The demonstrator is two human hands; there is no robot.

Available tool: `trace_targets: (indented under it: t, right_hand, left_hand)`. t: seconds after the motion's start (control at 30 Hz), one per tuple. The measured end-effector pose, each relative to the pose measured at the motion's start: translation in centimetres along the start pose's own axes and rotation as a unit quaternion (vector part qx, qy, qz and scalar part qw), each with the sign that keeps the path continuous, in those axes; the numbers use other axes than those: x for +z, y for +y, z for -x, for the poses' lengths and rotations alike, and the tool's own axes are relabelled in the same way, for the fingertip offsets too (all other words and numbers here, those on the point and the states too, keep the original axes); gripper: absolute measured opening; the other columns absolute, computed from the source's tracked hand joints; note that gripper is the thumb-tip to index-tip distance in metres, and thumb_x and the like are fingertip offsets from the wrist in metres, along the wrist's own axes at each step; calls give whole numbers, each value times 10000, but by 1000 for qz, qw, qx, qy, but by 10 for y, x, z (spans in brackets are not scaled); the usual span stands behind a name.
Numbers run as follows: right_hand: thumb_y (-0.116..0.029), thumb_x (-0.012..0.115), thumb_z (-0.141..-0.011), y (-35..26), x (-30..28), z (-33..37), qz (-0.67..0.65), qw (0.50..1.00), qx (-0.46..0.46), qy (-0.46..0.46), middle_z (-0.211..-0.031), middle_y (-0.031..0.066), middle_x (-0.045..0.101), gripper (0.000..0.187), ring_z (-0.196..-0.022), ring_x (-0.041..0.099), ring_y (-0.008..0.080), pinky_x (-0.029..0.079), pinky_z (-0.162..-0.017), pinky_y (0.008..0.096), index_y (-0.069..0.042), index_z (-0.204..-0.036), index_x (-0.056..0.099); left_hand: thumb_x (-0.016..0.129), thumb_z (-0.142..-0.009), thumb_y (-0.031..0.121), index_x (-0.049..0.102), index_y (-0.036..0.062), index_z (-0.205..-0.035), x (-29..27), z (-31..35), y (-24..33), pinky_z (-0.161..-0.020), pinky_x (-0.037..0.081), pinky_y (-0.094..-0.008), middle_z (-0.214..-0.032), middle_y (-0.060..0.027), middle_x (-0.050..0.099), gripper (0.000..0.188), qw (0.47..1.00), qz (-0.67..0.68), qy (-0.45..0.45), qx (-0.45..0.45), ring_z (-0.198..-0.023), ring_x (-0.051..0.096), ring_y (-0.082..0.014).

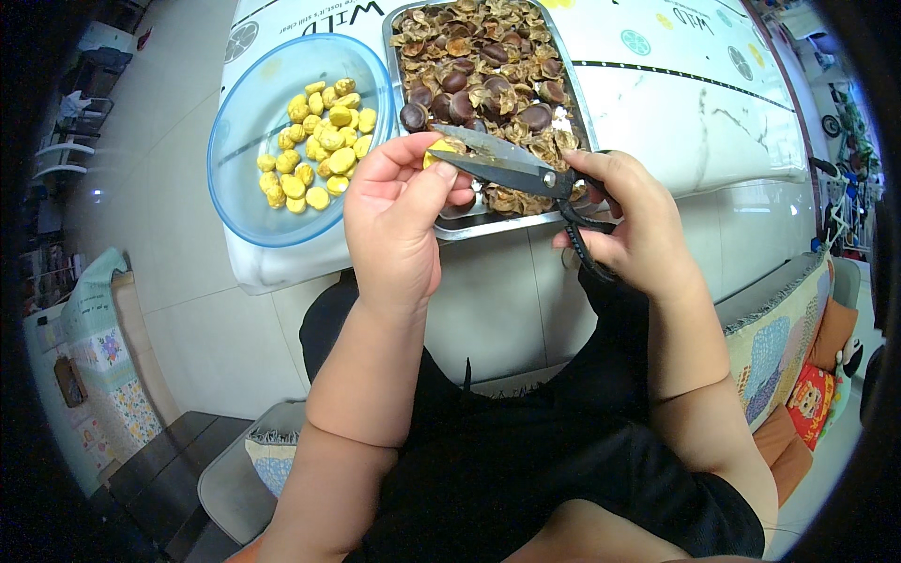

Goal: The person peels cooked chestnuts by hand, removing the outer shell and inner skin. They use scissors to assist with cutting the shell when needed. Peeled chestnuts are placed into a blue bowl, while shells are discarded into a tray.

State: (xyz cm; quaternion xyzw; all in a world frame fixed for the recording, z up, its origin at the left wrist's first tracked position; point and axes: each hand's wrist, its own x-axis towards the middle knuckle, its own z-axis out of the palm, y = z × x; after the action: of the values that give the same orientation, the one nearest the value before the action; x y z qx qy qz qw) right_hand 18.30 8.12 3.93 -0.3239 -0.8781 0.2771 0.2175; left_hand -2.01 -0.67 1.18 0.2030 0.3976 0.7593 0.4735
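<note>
Seemingly a home living room, fringed sofa cover (771, 345), cushions (833, 332), patterned tablecloth (680, 117)

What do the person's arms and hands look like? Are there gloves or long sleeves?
No gloves! The left hand and right hand are bare. The left arm and right arm look smooth and rounded, with a crease across each. No long sleeves, watches or bracelets show. The top is black.

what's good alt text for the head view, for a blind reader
A person's left hand holds a yellow nut at open black-handled scissors gripped in the right hand, over a metal tray of brown nuts and shells. A clear blue bowl of yellow nuts stands to the left.
</note>
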Motion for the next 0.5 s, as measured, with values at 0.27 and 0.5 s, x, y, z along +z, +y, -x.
trace_targets:
  t: [0.27, 0.5]
  right_hand:
    - [-276, 859, -623, 9, 6, 5, -84, 996, 6, 13, -948, 112, 640, 630, -785, 626, 248, 514, -709, 321, -63, -1162, 612]
    - [-235, 863, -641, 5, -1, 4, -122, 990, 59, -42, -956, 71, 632, 603, -734, 566, 171, 487, -672, 277, -44, -1152, 608]
  left_hand:
    - [614, -858, -16, 571, -38, -1055, 0, 0, -1, -692, 539, -246, -915, -97, 650, 203, 1000, 3, -17, 6, -749, 629, -131]
    - [618, -862, -14, 570, -41, -1054, 0, 1, -2, -698, 541, -245, -919, -101, 648, 200, 1000, -5, -19, 10, -754, 629, -129]
